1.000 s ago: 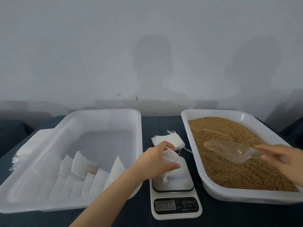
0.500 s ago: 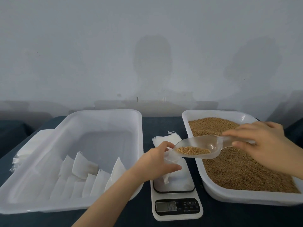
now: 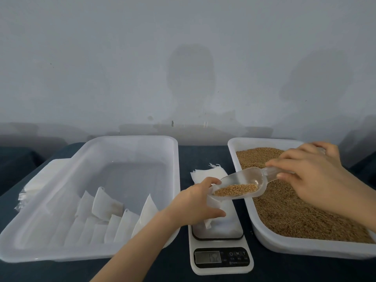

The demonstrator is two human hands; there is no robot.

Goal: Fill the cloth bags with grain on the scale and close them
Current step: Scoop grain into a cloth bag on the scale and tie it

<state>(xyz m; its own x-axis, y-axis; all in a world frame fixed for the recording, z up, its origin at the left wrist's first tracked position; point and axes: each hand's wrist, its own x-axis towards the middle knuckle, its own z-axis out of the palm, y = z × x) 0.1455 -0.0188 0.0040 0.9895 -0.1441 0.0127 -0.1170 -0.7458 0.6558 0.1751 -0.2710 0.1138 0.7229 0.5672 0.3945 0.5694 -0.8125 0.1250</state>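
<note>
Your right fingers [image 3: 289,162] grip the scoop [image 3: 250,180], mouth pointing 8 o'clock; left fingers [image 3: 207,181] hold the cloth bag [image 3: 214,203].

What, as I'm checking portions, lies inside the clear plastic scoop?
Brown grain lies in the clear plastic scoop's front; its rear looks bare. The right hand covers the handle's end.

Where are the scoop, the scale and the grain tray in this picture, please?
scoop [image 3: 247,179]: head view, on its clear bowl, just above the grain inside.
scale [image 3: 234,258]: head view, on its dark front panel, beside the display.
grain tray [image 3: 305,249]: head view, on its white near wall.
</note>
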